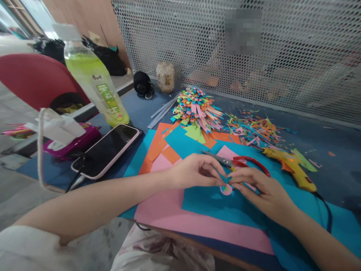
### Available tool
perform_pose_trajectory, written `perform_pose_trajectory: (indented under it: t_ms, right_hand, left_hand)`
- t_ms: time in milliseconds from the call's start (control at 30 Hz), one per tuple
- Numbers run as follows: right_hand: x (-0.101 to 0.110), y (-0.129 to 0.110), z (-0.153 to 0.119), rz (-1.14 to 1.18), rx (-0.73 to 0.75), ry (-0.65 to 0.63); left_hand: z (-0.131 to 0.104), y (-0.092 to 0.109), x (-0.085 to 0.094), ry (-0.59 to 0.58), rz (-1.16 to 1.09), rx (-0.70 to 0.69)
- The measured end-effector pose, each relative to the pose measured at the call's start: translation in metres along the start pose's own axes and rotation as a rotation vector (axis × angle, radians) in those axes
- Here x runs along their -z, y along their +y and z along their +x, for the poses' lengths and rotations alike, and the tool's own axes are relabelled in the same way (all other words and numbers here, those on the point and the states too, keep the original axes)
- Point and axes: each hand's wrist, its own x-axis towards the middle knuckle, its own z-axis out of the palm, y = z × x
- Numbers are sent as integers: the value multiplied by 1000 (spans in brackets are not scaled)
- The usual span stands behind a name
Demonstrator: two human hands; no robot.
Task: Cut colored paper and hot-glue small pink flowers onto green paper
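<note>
from the wearer's head, the sole view faces forward and downward, close above and behind the left hand (200, 171) and right hand (263, 190).

The right hand (266, 192) partly hides the scissors (225, 162).

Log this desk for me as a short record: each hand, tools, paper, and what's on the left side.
Left hand: fingertips pinching a small pink paper piece
Right hand: fingertips at the same piece, meeting the left's
Tools: red-handled scissors behind the hands; yellow glue gun to the right
Paper: blue sheet under the hands; multicolored fringed mound and loose clippings farther back
Left side: smartphone, green drink bottle
</note>
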Motion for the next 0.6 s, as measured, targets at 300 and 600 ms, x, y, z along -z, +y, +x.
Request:
perform_pose_trajectory:
  t_ms: [300, 600]
  right_hand:
    - [-2, -7, 2, 111, -34, 112]
    - [-2, -8, 6, 158, -88, 23]
  left_hand:
    - [-1, -1, -4, 47, -52, -25]
    - [-3, 11, -8, 229, 24, -105]
